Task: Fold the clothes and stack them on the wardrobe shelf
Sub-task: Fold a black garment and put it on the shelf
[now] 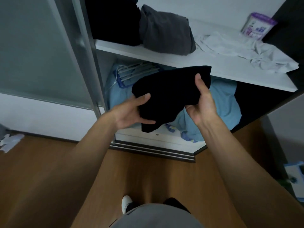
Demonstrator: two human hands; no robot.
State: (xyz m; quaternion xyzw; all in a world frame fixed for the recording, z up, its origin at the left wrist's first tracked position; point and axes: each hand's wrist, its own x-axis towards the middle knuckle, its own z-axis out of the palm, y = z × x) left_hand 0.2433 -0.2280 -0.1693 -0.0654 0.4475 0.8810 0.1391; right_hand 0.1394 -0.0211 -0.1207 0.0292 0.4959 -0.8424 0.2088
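Note:
I hold a folded black garment [169, 94] in the air in front of the open wardrobe, below the front edge of the white shelf [164, 59]. My left hand [131, 112] grips its lower left side, thumb on top. My right hand [201, 104] grips its right side. On the shelf a black pile [113, 22] stands at the far left with a folded grey garment [162, 32] beside it. A crumpled white garment [243, 50] lies unfolded on the shelf's right part.
A purple-lidded container [258, 26] stands at the shelf's back right. Under the shelf lie light blue fabric [222, 102] and a blue drying rack [136, 71]. A frosted sliding door [41, 51] is at left. The floor [49, 178] is wood, with paper scraps [9, 142] at left.

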